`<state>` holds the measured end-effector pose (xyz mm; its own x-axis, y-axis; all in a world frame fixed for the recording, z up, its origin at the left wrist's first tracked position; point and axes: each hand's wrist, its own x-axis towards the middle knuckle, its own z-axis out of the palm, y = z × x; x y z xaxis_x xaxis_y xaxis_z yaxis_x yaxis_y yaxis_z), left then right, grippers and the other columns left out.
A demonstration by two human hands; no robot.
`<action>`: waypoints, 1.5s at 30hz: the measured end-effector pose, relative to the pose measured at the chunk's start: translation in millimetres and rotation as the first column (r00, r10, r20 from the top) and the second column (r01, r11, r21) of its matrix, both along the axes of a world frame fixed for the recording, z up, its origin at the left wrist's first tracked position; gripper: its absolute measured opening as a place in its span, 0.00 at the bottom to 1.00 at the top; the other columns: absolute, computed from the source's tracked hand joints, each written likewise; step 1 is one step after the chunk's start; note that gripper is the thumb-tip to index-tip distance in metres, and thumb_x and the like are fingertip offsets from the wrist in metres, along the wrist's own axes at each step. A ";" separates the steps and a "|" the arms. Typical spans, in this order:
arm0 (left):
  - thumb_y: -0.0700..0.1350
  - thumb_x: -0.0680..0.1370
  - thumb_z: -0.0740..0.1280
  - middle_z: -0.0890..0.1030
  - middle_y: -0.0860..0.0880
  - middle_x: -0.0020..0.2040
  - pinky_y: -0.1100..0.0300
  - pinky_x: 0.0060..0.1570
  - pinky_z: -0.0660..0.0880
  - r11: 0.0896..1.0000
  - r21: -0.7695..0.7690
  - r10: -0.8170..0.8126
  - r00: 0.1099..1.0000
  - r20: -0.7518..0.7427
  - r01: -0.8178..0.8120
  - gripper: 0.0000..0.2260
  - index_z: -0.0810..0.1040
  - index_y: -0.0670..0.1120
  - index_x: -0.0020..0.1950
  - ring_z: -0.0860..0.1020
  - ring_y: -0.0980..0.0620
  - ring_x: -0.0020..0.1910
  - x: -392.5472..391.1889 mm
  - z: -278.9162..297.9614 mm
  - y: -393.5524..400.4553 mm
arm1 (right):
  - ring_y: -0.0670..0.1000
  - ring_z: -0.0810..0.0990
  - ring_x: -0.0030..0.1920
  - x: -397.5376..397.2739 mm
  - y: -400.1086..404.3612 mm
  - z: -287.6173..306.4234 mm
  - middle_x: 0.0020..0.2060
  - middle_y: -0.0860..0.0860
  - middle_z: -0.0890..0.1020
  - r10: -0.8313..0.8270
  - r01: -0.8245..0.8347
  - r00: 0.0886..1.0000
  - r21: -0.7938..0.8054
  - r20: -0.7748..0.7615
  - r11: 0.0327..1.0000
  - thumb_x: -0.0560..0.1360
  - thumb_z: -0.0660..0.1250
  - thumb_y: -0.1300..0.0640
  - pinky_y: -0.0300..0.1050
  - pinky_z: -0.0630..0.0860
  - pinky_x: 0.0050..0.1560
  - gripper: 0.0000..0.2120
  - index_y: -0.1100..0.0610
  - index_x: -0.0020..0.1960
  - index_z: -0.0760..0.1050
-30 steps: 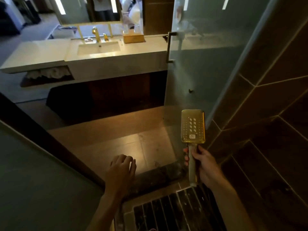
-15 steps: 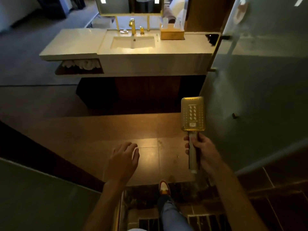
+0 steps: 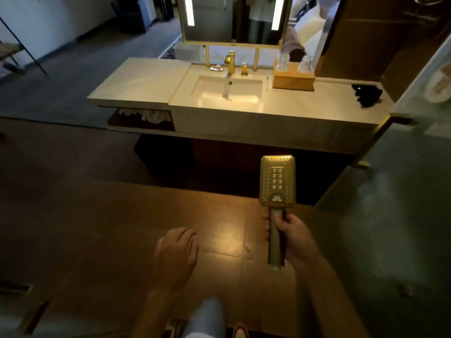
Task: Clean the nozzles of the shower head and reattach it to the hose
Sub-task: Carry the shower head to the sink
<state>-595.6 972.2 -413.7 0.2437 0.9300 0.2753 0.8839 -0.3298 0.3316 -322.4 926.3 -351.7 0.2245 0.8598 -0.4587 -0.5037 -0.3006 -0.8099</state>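
A gold rectangular shower head (image 3: 277, 181) stands upright in front of me, its nozzle face toward the camera and no hose on its lower end. My right hand (image 3: 294, 236) grips its handle, fingers wrapped round it. My left hand (image 3: 177, 252) hangs in the air to the left with fingers loosely curled, holding nothing. No hose is in view.
A pale vanity counter (image 3: 146, 81) with a sink (image 3: 228, 90) and gold tap (image 3: 230, 62) stands ahead, water running from the tap. A wooden box with two glasses (image 3: 293, 79) sits right of the sink. A frosted glass door (image 3: 402, 215) stands at my right. My leg (image 3: 207, 318) shows below.
I have stepped out of the shower toward the vanity, which is now nearer and centred. The shower head stays upright in my right hand; my left hand's fingers have curled more.
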 end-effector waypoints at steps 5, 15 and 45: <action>0.42 0.75 0.70 0.83 0.49 0.47 0.53 0.48 0.75 0.997 -0.056 0.062 0.998 0.005 -0.061 0.06 0.84 0.47 0.50 0.81 0.50 0.47 4.1 -2.1 92.6 | 0.52 0.80 0.41 2.0 99.9 -3.5 0.50 0.57 0.83 0.033 -0.032 0.999 -0.030 0.027 0.999 0.81 0.59 0.62 0.47 0.80 0.42 0.10 0.59 0.60 0.74; 0.45 0.79 0.65 0.81 0.54 0.50 0.64 0.48 0.70 0.970 -0.221 0.112 0.993 0.042 -0.100 0.09 0.80 0.51 0.58 0.78 0.58 0.47 -16.4 -15.9 333.4 | 0.51 0.83 0.43 -11.2 348.8 -14.6 0.52 0.55 0.85 0.100 -0.090 0.991 -0.105 0.084 0.990 0.81 0.61 0.60 0.48 0.79 0.44 0.11 0.58 0.61 0.76; 0.43 0.83 0.61 0.85 0.43 0.50 0.57 0.54 0.81 0.448 -0.787 0.438 0.664 0.606 0.424 0.11 0.82 0.43 0.56 0.84 0.49 0.49 218.3 25.2 838.2 | 0.56 0.81 0.51 124.8 888.2 -22.2 0.54 0.62 0.82 0.036 -0.044 0.986 -0.045 -0.165 0.998 0.77 0.60 0.73 0.51 0.77 0.59 0.16 0.64 0.63 0.73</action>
<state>-377.4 1810.4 -388.5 0.3862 0.7378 -0.5535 0.2424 0.4978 0.8327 -197.5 1814.5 -373.9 0.1089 0.8424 -0.5277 -0.6152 -0.3599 -0.7015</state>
